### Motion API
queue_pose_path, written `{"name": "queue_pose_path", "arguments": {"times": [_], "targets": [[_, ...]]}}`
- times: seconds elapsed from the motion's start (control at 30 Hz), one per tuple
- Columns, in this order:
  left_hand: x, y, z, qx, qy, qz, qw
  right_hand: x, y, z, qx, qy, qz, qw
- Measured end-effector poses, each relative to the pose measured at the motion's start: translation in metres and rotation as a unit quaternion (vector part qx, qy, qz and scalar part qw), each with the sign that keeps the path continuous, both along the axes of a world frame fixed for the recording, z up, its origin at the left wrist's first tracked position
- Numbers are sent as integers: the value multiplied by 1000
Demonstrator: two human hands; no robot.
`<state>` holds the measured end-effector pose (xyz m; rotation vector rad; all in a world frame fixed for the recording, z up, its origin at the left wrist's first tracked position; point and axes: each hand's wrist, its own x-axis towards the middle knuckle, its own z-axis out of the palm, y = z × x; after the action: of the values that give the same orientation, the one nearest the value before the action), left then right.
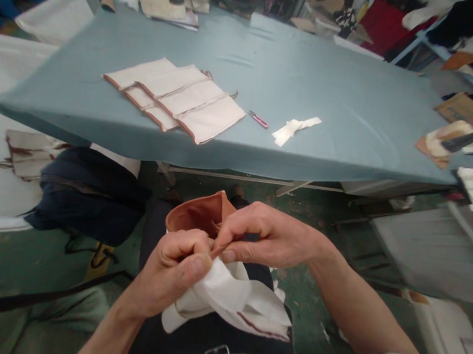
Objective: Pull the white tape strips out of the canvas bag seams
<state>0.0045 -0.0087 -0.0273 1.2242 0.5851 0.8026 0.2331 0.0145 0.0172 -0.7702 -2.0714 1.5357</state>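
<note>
Above my lap, my left hand (pixel 182 268) pinches the edge of a fabric piece (pixel 194 214) that is brown on one side and white on the other. My right hand (pixel 264 236) grips the same edge close beside it, thumb and fingertips pressed together. White cloth (pixel 231 289) hangs in folds below both hands, with a dark brown seam along its lower border. The brown part stands up in a curve behind my fingers. Exactly what lies between the fingertips is partly hidden.
A blue-covered table (pixel 336 96) stands in front. On it lie white fabric pieces with brown edging (pixel 200 102), pink thread snips (pixel 259 119) and a cream strip (pixel 295 129). A dark blue bag (pixel 89 191) is at the left; a cardboard box (pixel 462 111) is at the right.
</note>
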Motion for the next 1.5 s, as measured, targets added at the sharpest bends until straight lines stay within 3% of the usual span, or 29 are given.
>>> {"name": "queue_pose_path", "arguments": {"times": [0.13,0.27,0.47,0.53,0.63,0.7,0.8,0.93,1.1,1.27,1.5], "targets": [[-12,13,14,138,103,-66,983,4,0,18,88,-56,27,994],[-6,23,23,225,188,-72,953,7,1,24,133,-119,19,984],[7,-12,38,365,245,6,898,10,-12,26,173,-146,3,974],[6,-21,40,371,217,9,903,17,-13,21,174,-131,-6,976],[5,-8,38,278,196,6,940,33,-6,8,169,-103,-55,979],[9,15,33,150,196,16,969,44,1,0,165,-82,-159,970],[18,51,25,-5,177,53,983,52,7,-6,122,-25,-313,942],[30,78,22,-49,178,36,982,45,-4,-5,108,-1,-397,912],[31,89,27,-32,175,55,983,24,-23,-9,111,-39,-417,901],[26,96,30,-52,167,96,980,5,-27,-31,98,-70,-397,910],[36,108,27,-192,119,119,967,-29,-28,-60,132,-153,-382,902]]}}
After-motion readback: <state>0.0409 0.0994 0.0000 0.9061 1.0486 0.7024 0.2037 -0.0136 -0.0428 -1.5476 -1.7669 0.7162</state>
